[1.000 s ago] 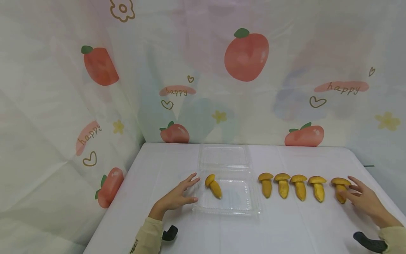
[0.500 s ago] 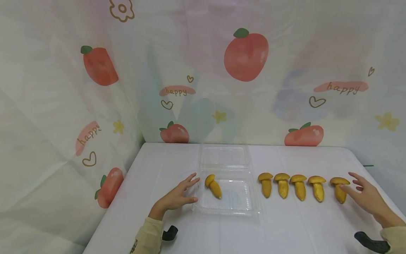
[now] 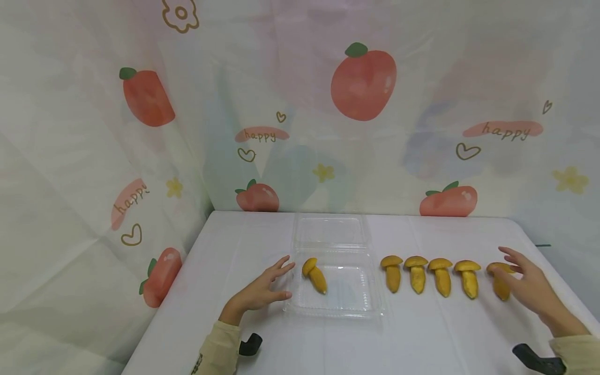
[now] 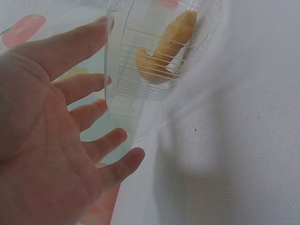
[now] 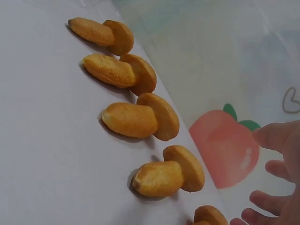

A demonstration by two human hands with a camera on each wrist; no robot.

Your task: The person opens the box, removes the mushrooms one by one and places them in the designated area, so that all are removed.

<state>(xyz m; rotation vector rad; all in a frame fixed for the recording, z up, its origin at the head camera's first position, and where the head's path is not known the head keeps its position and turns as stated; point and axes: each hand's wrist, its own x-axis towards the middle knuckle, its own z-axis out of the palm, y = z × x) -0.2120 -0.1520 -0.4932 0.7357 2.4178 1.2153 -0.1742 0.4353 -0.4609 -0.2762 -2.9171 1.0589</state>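
My left hand (image 3: 264,289) is at the left rim of a clear plastic clamshell box (image 3: 347,307), fingers spread and holding nothing. In the left wrist view its fingertips are right at the wall of the box (image 4: 136,70). Inside the box lies one yellow-brown mushroom (image 3: 317,278), its cap toward the back left. My right hand (image 3: 534,289) hovers at the rightmost mushroom (image 3: 500,286), fingers apart, the hand partly covering its cap. In the right wrist view the right hand (image 5: 281,173) has relaxed fingers with nothing between them.
Several similar mushrooms (image 3: 442,281) lie in a row right of the box, caps toward the back. The box lid (image 3: 330,229) lies folded back behind it. A white-covered table (image 3: 351,349) meets a printed cloth backdrop (image 3: 300,78).
My right hand first drew back slightly from the rightmost mushroom, then moved left and farther back over it. My left hand and the mushrooms have stayed in place.
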